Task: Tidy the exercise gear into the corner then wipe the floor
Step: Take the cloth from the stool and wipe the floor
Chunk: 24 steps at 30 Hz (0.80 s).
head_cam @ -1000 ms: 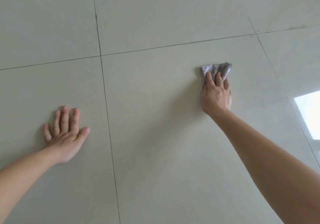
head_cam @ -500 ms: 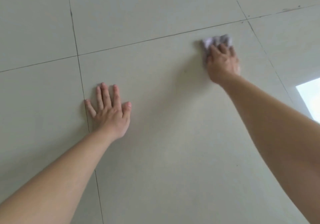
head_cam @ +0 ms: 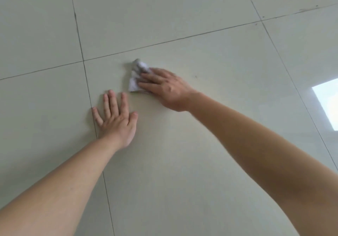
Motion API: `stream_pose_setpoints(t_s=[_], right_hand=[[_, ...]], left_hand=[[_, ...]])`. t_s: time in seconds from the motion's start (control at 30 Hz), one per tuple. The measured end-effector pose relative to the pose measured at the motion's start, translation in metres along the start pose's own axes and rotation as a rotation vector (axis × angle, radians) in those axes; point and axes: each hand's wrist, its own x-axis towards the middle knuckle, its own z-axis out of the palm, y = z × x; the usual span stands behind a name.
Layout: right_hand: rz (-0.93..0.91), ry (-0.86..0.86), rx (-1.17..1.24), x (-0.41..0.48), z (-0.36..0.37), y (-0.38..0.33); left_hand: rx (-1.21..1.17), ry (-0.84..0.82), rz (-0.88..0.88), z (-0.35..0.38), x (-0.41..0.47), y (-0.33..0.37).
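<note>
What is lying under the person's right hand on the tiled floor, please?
A crumpled grey-white cloth, pressed to the floor by the straight fingers of the right hand. Part of it shows past the fingertips; the rest is covered by the hand.

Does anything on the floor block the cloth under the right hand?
Only the left hand, flat on the pale tiled floor near the crumpled grey-white cloth that the right hand presses; nothing else shows on the tiles.
</note>
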Motion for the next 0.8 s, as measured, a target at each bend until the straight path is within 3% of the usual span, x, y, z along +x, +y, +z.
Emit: stream_pose_setpoints(t_s=[0.1, 0.2, 0.23, 0.3, 0.47, 0.57, 0.63, 0.73, 0.8], right_hand=[[0.439, 0.180, 0.035, -0.070, -0.017, 0.067], [1.005, 0.205, 0.112, -0.139, -0.037, 0.095], [1.083, 0.205, 0.129, -0.150, -0.039, 0.087], [0.995, 0.184, 0.097, -0.153, -0.029, 0.053], [0.300, 0.057, 0.010, -0.162, 0.024, -0.074], [-0.053, -0.124, -0.004, -0.176, 0.021, -0.085], [0.070, -0.110, -0.043, -0.181, 0.010, -0.051], [0.638, 0.034, -0.026, -0.204, -0.012, 0.006], [0.870, 0.035, 0.027, -0.220, -0.015, 0.008]], left_hand=[[0.004, -0.005, -0.007, 0.000, 0.000, -0.001], [0.010, 0.006, -0.005, 0.000, 0.000, 0.000], [0.013, 0.008, -0.005, -0.001, 0.001, 0.000], [0.014, 0.011, -0.007, -0.001, 0.001, 0.000], [0.011, 0.058, 0.017, 0.003, -0.002, 0.000], [-0.038, 0.086, 0.052, 0.004, -0.004, -0.006], [-0.060, 0.107, 0.113, 0.003, -0.007, -0.012], [0.007, 0.185, 0.248, 0.004, -0.025, -0.014], [0.019, 0.264, 0.311, 0.010, -0.045, -0.010]])
